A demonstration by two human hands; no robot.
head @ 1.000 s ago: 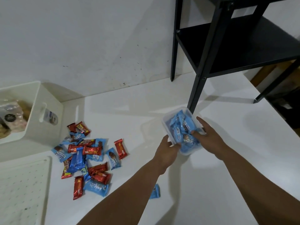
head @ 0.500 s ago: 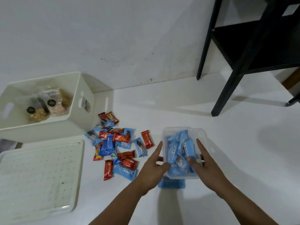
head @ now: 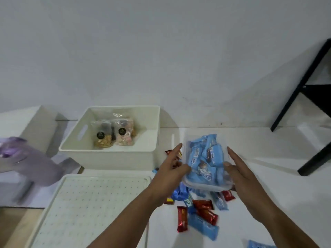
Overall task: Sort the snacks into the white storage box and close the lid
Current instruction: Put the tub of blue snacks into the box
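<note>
The open white plastic storage box (head: 114, 154) sits left of centre on the white bench (head: 268, 203), two clear snack bags inside, its perforated white lid (head: 86, 208) lying in front. The left hand (head: 172, 169) and right hand (head: 241, 174) clasp a clear plastic tub of blue-wrapped snacks (head: 206, 161) between flat palms, raised above loose red and blue wrappers (head: 200, 213). The step looks like carrying the tub over; next it must swing left and lower inside the box.

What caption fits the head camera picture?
Both hands, left hand and right hand, carry a clear tub of blue snacks toward the white storage box.
</note>
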